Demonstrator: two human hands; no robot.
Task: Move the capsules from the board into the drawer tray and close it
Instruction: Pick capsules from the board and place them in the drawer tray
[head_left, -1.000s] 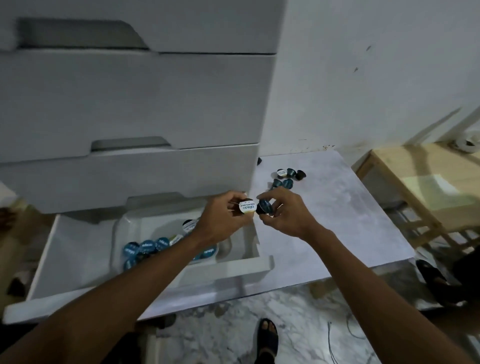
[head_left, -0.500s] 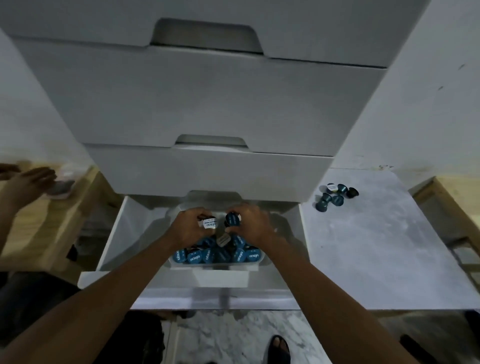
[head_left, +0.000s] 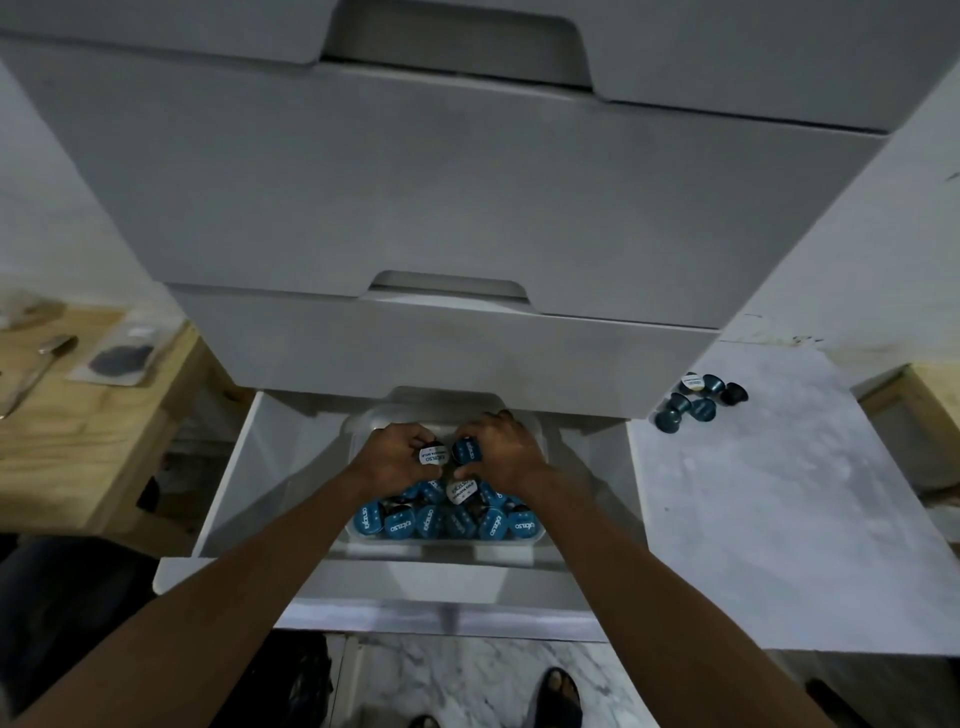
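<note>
your left hand grips a white-lidded capsule, your right hand a blue-lidded capsule, both over the drawer tray's far half. step: depositing. next, let go, then fetch the loose capsules at the board's far edge.

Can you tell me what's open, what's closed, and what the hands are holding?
Bottom drawer: open.
Upper drawers: closed.
Tray: part full of capsules.
Left hand: holding a white-lidded capsule.
Right hand: holding a blue-lidded capsule.
Board: a few capsules left.
</note>
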